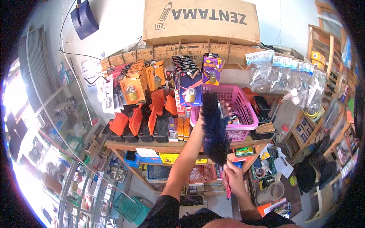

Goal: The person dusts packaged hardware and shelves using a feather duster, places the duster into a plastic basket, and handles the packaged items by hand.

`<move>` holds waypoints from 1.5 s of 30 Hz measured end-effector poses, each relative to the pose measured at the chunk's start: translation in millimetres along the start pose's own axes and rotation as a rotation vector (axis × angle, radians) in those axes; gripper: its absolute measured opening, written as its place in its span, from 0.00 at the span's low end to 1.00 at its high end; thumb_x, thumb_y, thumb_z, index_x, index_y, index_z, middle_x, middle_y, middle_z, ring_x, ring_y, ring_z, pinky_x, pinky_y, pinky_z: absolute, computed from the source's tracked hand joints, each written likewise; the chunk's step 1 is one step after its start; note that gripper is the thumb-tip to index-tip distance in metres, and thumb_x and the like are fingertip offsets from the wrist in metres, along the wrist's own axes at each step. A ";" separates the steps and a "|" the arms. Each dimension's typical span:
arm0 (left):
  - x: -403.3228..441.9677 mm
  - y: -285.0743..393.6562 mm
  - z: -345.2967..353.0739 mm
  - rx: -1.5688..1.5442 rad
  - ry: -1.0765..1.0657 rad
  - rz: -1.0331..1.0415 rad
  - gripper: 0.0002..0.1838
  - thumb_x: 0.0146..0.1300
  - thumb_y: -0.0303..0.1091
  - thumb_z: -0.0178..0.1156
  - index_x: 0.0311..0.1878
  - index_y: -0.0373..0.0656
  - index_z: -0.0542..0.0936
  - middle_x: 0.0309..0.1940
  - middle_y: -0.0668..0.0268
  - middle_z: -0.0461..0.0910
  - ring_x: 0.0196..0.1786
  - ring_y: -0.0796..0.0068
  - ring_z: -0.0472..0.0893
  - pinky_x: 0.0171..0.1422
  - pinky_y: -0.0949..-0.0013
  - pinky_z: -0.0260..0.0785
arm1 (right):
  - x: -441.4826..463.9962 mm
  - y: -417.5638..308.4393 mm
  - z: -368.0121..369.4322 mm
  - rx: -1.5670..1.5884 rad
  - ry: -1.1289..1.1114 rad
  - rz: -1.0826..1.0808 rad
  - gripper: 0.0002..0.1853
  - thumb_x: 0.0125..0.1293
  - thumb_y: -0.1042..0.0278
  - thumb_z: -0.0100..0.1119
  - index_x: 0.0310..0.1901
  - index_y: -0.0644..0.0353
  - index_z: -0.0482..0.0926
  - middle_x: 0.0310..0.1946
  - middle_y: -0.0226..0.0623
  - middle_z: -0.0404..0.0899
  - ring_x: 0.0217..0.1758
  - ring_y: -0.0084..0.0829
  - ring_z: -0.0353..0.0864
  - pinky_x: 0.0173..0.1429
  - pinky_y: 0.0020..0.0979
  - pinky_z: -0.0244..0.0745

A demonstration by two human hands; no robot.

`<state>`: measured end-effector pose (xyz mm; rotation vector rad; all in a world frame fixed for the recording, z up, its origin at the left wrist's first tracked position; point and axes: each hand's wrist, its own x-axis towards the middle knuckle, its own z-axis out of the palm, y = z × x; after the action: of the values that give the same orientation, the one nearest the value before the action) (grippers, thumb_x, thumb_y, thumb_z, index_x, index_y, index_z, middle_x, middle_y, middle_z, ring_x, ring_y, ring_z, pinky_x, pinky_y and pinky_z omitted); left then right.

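A black feather duster stands upright in front of the pink basket, its red handle pointing down. My right hand is wrapped round that handle at the lower right. My left arm reaches up to the basket, and my left hand is mostly hidden behind the feathers; what it touches cannot be made out. Small packets lie inside the basket. Carded padlocks hang just left of the duster, above orange boxes and sealant tubes.
Black bins with orange lids line the wooden shelf at left. Bagged NARA parts hang at right. A large ZENTAMA carton sits above. Glass shelving stands at left; baskets fill the lower shelf.
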<state>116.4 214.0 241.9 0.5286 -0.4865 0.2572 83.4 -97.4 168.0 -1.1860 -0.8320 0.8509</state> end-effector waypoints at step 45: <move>2.7 -2.7 55.9 0.227 0.257 0.029 0.26 0.73 0.51 0.36 0.53 0.43 0.79 0.49 0.56 0.82 0.52 0.51 0.80 0.66 0.47 0.67 | 39.6 -12.1 -18.7 -0.258 0.357 -0.260 0.21 0.73 0.68 0.56 0.65 0.59 0.73 0.24 0.20 0.71 0.28 0.12 0.67 0.33 0.19 0.65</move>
<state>98.6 181.9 284.3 0.6993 -0.2157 0.4057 119.0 -72.1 180.3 -1.3695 -0.7922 0.3114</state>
